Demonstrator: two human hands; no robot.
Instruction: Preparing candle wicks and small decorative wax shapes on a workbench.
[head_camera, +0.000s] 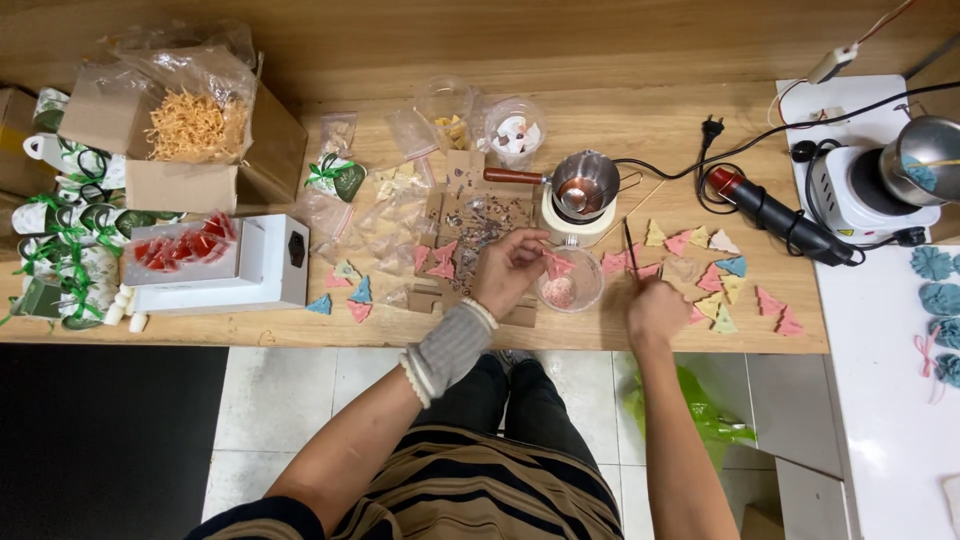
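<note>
Both hands work over the middle of the wooden surface (300, 330), close to its near edge. Her left hand (508, 270), with a grey knitted cuff at the wrist, has its grip pinched on a small pink triangular piece (557, 266), held just above the rim of a clear round cup (570, 282). Pink material lies in the bottom of that cup. The right hand (655, 312) sits to the right of the cup, its grip curled around a thin dark stick (631, 255) that stands up and leans away toward the far edge.

Coloured triangular pieces (722, 280) in pink, yellow and blue lie scattered to the right of the hands, and a few more (350, 290) lie to the left. Behind the cup a small metal pot (585, 185) with a wooden handle rests on a white round stand. A flat cardboard sheet (470, 215) with small scraps lies beside it. At the left end stand a white box (270, 265) with a tray of red pieces and an open carton of straw-like filling (195, 125). A black corded tool (780, 218) lies near the right end.
</note>
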